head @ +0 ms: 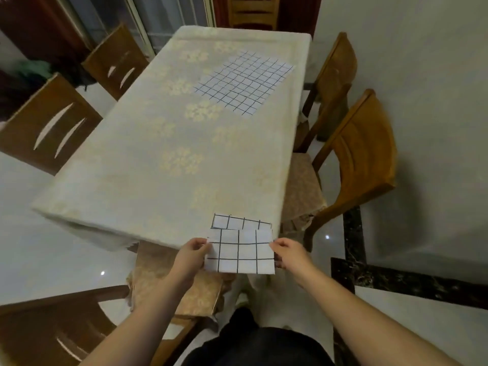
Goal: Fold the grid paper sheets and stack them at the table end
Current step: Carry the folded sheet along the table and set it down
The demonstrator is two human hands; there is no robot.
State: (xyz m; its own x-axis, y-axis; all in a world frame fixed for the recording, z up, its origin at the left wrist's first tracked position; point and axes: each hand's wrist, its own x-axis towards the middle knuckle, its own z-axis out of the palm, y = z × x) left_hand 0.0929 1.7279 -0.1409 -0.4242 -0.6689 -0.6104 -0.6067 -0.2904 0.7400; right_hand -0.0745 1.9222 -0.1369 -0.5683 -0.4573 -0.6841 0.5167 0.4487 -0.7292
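Paper ruled with a black grid was found in three places. One folded sheet was held between both hands just off the near end of the worktop, slightly above and in front of its edge. The left hand was pinched on the sheet's left edge, thumb on top, and the right hand was pinched on its right edge in the same way; neither hand was spread flat. A second folded sheet was seen lying on the worktop at the near right corner, partly hidden behind the held one, so that only its far strip of squares showed.

Farther off, toward the far right of the worktop, a large unfolded sheet was lying flat and untouched (possibly more than one layer, which could not be told at that distance).

By this showing the task was judged roughly midway: one sheet was folded and set down, a second was folded and apparently about to be laid on it, and at least the large sheet was left to be folded and added to the stack. Wooden chairs were ranged around the worktop and played no part.
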